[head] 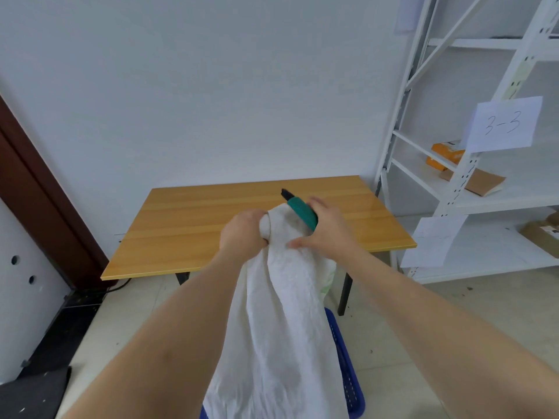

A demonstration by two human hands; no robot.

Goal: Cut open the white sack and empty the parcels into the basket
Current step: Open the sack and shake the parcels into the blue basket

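Note:
The white sack (281,322) hangs upright in front of me, its lower part inside a blue basket (348,373) on the floor. My left hand (243,234) is clenched on the bunched top of the sack. My right hand (325,228) grips a green-handled utility knife (301,211) whose dark tip points up and left, and its fingers also press on the sack's neck. No parcels show; the sack hides its contents and most of the basket.
A wooden table (187,225) stands just beyond the sack against the white wall. White metal shelving (453,189) with boxes and a "3-3" paper sign (503,124) is on the right. A dark door frame (39,189) and black mat are at left.

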